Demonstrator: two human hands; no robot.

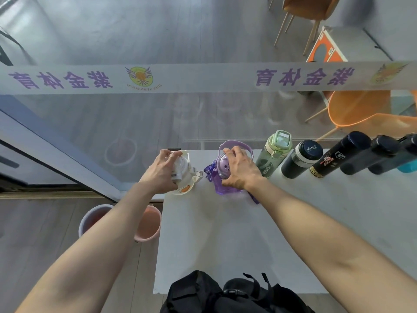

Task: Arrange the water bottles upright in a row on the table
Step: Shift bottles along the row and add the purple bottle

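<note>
A row of upright bottles runs along the far edge of the white table [225, 233]. My left hand [161, 171] grips the top of a cream-white bottle [184, 171] at the table's far left corner. My right hand [239, 169] is closed over the lid of a purple bottle [222, 175] with a handle and a purple strap. To the right stand a green bottle [274, 152], a dark flask with a silver band [301, 159], a black flask with printed graphics [336, 154], two more dark bottles [370, 155] and a teal one [408, 166] at the frame edge.
A black backpack [225, 294] lies at the table's near edge. Two buckets, one lilac [93, 220] and one pink [149, 224], stand on the floor left of the table. A glass wall with a printed band rises behind the table; orange chairs [358, 109] stand beyond it.
</note>
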